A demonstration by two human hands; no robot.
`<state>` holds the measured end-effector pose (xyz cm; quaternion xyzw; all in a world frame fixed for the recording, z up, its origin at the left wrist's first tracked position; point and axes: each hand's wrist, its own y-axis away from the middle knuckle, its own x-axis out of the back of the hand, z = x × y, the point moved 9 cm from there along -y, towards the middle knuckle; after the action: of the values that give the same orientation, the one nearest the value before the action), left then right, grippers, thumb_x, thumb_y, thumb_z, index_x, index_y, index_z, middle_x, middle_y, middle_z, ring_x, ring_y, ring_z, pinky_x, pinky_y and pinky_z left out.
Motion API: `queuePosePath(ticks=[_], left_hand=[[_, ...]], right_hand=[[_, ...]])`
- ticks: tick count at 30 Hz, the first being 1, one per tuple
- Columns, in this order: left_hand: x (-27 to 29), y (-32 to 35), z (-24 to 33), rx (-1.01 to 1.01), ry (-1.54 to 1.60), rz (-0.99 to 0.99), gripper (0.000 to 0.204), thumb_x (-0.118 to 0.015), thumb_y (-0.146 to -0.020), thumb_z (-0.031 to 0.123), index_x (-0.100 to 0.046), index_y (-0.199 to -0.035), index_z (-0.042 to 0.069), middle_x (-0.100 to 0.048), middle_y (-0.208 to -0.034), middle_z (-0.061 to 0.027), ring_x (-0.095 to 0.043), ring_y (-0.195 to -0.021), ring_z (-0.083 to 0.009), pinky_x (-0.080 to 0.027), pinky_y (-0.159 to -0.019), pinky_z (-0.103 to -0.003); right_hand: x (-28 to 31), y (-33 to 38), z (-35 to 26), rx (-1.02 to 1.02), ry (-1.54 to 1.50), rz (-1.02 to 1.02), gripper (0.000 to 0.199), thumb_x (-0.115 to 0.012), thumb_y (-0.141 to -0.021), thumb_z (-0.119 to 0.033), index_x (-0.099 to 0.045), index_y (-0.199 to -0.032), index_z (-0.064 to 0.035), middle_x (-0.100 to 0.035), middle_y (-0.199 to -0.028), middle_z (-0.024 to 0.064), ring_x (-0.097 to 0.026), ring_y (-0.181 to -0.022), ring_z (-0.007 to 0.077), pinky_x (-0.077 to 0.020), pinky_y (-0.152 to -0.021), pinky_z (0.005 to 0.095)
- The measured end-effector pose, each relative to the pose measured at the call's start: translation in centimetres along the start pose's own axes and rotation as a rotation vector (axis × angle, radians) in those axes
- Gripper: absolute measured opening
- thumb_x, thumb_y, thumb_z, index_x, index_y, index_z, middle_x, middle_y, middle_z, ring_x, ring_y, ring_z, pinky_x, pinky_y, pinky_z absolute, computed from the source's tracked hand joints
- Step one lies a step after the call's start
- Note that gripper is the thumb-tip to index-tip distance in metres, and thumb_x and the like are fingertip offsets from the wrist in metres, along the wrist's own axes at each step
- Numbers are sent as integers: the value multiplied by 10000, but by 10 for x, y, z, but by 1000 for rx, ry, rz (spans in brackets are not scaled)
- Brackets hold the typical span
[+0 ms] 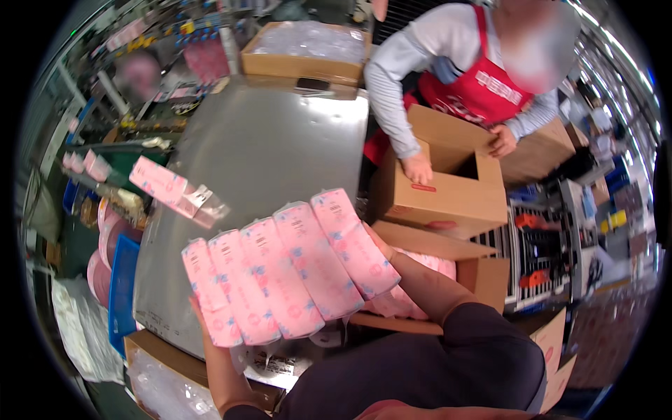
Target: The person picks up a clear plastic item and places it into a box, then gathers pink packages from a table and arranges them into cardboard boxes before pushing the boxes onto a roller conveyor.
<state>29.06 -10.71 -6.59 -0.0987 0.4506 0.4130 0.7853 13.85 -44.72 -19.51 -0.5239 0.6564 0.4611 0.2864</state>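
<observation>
Between my two hands a row of several pink packs, soft and wrapped in film with blue flowers, is held side by side above the near part of the metal table. My left hand presses the row's left end, its fingers partly hidden behind it. At the right end my right hand grips the outermost pack, which tilts. Beside my right forearm stands an open carton with pink packs in it. Another pink pack, with loose clear film at its end, lies at the table's left edge.
Across the metal table, a co-worker in a red apron has both hands on an open carton. Boxes of clear film bags stand at the far end and near left. A blue bin flanks the table.
</observation>
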Motion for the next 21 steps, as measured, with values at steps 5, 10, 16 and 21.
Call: queuePosePath(ticks=[5, 10, 16, 21], left_hand=[[-61, -2, -1, 37, -93, -108, 708, -426, -970, 615, -398, -1469, 113, -550, -1385, -120, -561, -1225, -305, -458, -1028, -485], [-107, -30, -120, 521, -207, -239, 687, -440, -972, 603, -409, -1459, 119, -580, -1350, -115, -586, -1194, -309, -476, -1006, -491], [-93, -67, -307, 1133, -590, -293, 661, -456, -973, 587, -422, -1447, 127, -616, -1309, -108, -615, -1156, -314, -497, -980, -499], [-116, -100, -360, 1097, -1402, -651, 699, -561, -937, 530, -350, -1477, 141, -638, -1250, -113, -630, -1114, -303, -503, -953, -490]], right_hand=[[-87, 124, -90, 188, 158, -60, 560, -436, -1028, -449, -435, -1436, -65, -542, -1370, 114, -537, -1237, 225, -439, -1044, 384], [-180, 357, -224, 250, 606, 41, 528, -466, -1010, -445, -481, -1396, -84, -577, -1318, 110, -569, -1181, 224, -472, -989, 388], [10, 485, -209, -290, 1067, 700, 491, -501, -988, -440, -536, -1348, -108, -618, -1256, 105, -608, -1114, 222, -510, -923, 393], [219, 453, -118, -472, 929, 985, 460, -531, -970, -436, -581, -1308, -127, -653, -1204, 100, -641, -1058, 221, -543, -868, 398]])
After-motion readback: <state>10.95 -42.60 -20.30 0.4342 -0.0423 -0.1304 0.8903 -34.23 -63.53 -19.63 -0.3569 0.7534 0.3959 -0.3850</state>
